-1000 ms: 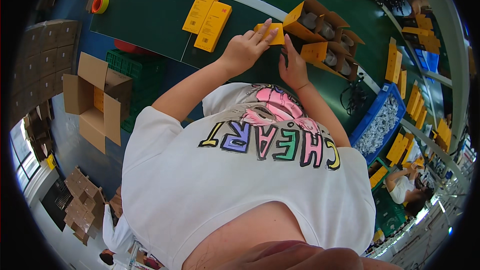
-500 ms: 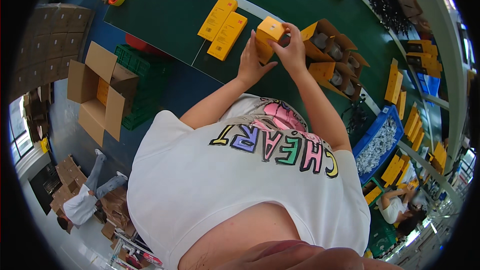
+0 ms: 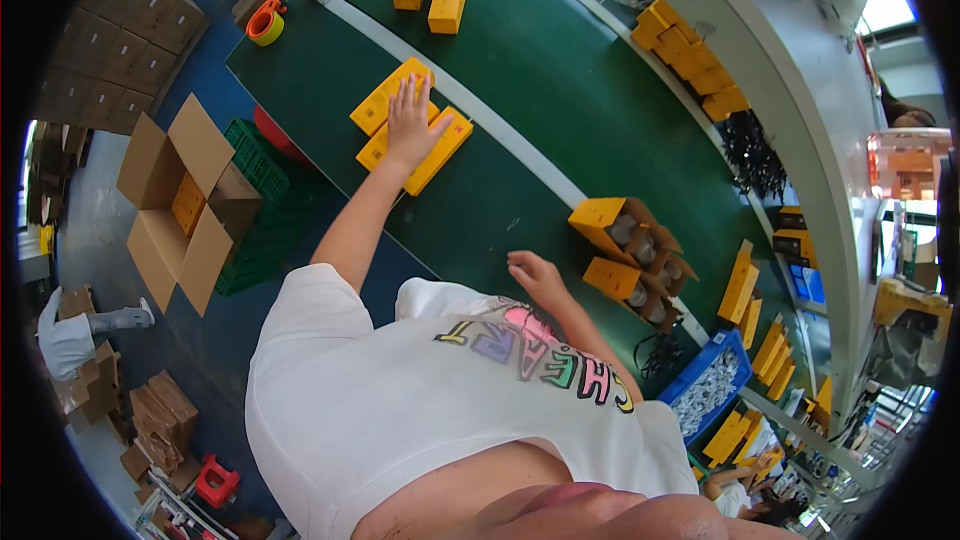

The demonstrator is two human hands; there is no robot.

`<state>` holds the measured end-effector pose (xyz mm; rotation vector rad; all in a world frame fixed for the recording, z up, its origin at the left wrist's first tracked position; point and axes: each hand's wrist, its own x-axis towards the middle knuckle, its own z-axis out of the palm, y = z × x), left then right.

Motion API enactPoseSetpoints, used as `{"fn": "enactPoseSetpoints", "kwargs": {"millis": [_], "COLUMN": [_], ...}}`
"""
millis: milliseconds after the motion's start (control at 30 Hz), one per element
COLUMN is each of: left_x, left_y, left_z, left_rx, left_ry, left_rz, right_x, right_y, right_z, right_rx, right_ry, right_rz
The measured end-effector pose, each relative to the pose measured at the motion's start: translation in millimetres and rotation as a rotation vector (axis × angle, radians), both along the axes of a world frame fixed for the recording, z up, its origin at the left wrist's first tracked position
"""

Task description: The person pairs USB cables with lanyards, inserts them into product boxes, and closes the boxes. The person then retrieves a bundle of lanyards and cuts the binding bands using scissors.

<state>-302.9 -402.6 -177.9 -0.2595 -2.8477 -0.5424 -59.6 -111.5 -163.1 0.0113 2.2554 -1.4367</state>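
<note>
Left hand (image 3: pixel 409 130) lies spread across yellow boxes (image 3: pixel 443 153); right hand (image 3: pixel 538 278), seemingly curled, sits apart.

White fabric short-sleeved T-shirt (image 3: pixel 420 390), rounded scoop neckline (image 3: pixel 490 447). Chest lettering (image 3: pixel 558 367): yellow, purple, pink, green block letters, thick black outlines. Pink graphic print (image 3: pixel 524 318) on the lettering's hem side.

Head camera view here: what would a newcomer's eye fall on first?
Probably the bright yellow boxes under the left hand on the green table. Next, perhaps, the white shirt filling the lower middle, then the open cardboard carton at left and the blue bin at right.
</note>
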Motion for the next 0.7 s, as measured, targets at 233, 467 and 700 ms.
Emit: {"fn": "enactPoseSetpoints", "kwargs": {"millis": [233, 467, 700], "left_x": [-206, -279, -323], "left_y": [-12, -10, -48], "left_z": [-22, -46, -43], "left_rx": [0.118, 0.478, -0.049], "left_ry": [-0.098, -0.298, -0.017], "left_rz": [0.389, 0.485, 0.660], "right_x": [12, 1, 6], "right_y": [21, 14, 5], "right_z": [5, 8, -19], "right_rx": [0.080, 0.228, 0.238], "right_ry": [-0.142, -0.105, -0.208], "right_rz": [-0.211, -0.161, -0.009]}}
